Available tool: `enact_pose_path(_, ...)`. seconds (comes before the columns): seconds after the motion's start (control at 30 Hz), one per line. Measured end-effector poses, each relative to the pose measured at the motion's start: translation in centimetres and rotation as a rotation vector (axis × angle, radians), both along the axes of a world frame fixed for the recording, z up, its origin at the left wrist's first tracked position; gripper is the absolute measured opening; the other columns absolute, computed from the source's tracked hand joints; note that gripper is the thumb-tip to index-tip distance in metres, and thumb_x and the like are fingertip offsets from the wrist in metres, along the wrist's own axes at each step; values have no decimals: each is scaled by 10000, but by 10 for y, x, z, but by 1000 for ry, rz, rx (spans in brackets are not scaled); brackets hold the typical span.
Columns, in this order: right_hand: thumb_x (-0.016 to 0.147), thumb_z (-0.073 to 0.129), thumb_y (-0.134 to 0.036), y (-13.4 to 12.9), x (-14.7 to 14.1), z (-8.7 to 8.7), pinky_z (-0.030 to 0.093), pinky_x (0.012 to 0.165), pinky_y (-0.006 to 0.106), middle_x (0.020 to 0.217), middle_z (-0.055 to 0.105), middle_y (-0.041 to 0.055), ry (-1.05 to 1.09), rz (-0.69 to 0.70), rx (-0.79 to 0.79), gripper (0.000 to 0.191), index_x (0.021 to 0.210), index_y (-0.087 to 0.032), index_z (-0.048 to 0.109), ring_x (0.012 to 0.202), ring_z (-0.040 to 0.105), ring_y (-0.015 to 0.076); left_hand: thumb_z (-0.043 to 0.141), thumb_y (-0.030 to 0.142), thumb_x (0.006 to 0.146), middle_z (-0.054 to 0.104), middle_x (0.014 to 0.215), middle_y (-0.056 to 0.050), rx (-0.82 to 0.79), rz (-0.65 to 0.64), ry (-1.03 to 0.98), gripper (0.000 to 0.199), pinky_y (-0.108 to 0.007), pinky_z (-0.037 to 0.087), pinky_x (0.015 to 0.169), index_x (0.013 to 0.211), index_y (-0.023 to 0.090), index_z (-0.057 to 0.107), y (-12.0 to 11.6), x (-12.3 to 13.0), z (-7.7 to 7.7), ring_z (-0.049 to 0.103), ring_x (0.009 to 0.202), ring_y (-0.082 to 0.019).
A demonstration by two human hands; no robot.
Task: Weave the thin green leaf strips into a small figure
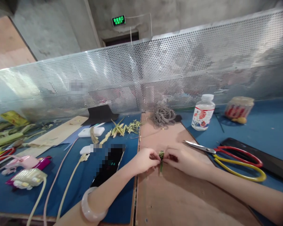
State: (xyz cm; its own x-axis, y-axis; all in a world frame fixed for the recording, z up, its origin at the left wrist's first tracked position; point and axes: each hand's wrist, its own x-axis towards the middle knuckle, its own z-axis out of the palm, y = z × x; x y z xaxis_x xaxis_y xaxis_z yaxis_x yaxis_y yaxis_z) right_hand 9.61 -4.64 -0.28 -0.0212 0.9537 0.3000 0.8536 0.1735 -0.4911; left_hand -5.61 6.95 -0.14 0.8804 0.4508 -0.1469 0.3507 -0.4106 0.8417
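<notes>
A small green plant piece (161,155) stands between my two hands, over the brown board (179,194), with its thin stem pointing down. My left hand (147,160) pinches it from the left with thumb and fingertips. From the right, the fingertips of my right hand (179,158) close on the same piece. A pale bangle circles my left wrist. Scissors (213,151) with one red and one yellow handle lie just beyond my right forearm, their blades partly open. Behind my hands, a tangled grey cord bundle (163,116) rests on the board.
Left of the board are a phone (110,163), white cases (91,131), charger plugs (28,178), cables and dried plant pieces (119,129). On the right stand a bottle (203,113) and a jar (239,108), with a dark flat object (261,160). A perforated metal screen (179,66) runs behind.
</notes>
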Motion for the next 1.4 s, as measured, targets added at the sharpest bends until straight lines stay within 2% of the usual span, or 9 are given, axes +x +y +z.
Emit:
enact_pose_path(0.43,840,463,-219,0,1,-5,395,578,217,731,585,10,31,7,-16,157,753,-176,587,627,521,116,547,241,703,624,699,-38,-4,14,12,165,-194,407,503,809,127,604,-3,0,3,552,542,-101)
enact_pose_path(0.63,835,480,-215,-4,-3,10,393,592,209,748,591,14,-45,-13,-27,165,745,-177,613,654,532,118,540,248,708,628,715,-45,-17,22,27,174,-191,399,491,816,125,597,-5,0,6,561,558,-109)
enact_pose_path(0.73,792,555,-247,-8,-2,18,386,564,211,732,585,6,-86,-29,-76,96,767,-186,624,623,519,119,542,262,708,628,722,-50,-28,38,35,189,-190,385,468,825,123,592,-4,0,7,555,545,-111)
enact_pose_path(0.9,758,594,-226,-10,-1,22,392,552,209,724,570,1,-91,-32,-45,90,834,-202,635,612,517,120,540,248,708,633,723,-51,-14,22,13,176,-192,386,478,817,123,597,-2,0,3,558,545,-110)
enact_pose_path(1.0,763,573,-176,-8,-4,19,400,561,204,757,571,6,-74,-5,-28,138,871,-219,647,621,527,116,535,247,707,621,687,-42,-13,22,13,174,-188,377,464,808,121,601,-1,0,3,547,529,-107)
enact_pose_path(1.13,769,542,-130,-4,-2,4,412,580,201,774,571,15,-29,3,-8,138,840,-195,641,631,534,111,531,247,708,608,663,-37,-14,18,15,178,-184,365,448,804,116,605,-2,0,5,525,494,-94)
enact_pose_path(1.27,809,496,-150,0,4,-12,427,632,219,828,570,30,-18,42,14,138,821,-189,628,701,549,126,538,253,703,596,645,-33,-22,29,21,184,-183,352,428,807,115,602,-2,1,5,523,502,-102)
enact_pose_path(1.4,833,473,-173,1,5,-14,430,656,229,836,567,34,-41,45,18,151,825,-189,623,731,551,135,547,291,702,605,671,-42,-35,29,32,215,-186,345,410,819,118,599,-1,1,2,531,520,-116)
